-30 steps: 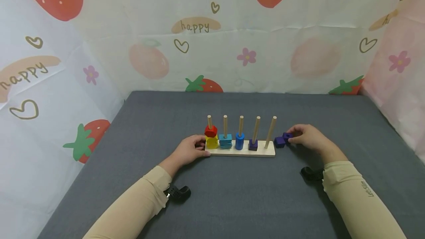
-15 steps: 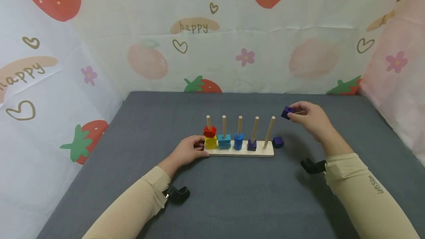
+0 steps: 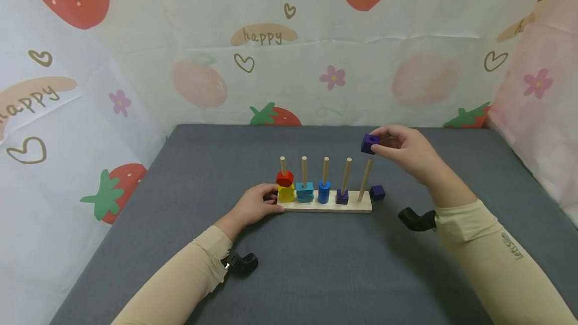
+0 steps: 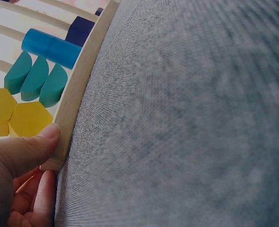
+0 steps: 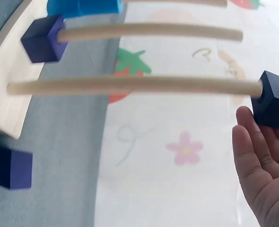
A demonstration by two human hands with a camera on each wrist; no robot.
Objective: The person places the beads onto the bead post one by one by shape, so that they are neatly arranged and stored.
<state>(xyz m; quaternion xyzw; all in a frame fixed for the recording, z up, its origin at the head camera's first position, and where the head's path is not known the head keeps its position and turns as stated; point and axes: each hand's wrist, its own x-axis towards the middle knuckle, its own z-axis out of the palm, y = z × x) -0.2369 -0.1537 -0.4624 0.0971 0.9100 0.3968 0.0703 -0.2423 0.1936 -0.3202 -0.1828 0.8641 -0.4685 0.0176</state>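
My left hand [image 3: 257, 202] grips the left end of a wooden peg board [image 3: 325, 208], thumb against its front edge. Up at the tip of the rightmost peg [image 3: 365, 180], my right hand [image 3: 406, 152] pinches a purple cube bead [image 3: 369, 143] with a hole. In the right wrist view, that peg's tip overlaps the held cube [image 5: 272, 101]. From the left, the other pegs carry a red bead [image 3: 285, 179] over yellow beads [image 3: 286, 194], teal beads [image 3: 304, 192], blue cylinder beads [image 3: 323, 192] and one purple cube [image 3: 341, 198].
Just off the board's right end, a loose purple cube [image 3: 377, 192] lies on the grey cloth [image 3: 325, 270]. A printed curtain [image 3: 289, 74] hangs behind the table and along its sides. Black straps with mounts [image 3: 417, 219] sit on both wrists.
My right hand has picked a purple cube up from beside the other loose one, raised it and carried it left to the rightmost peg's tip. The left hand stays on the board.
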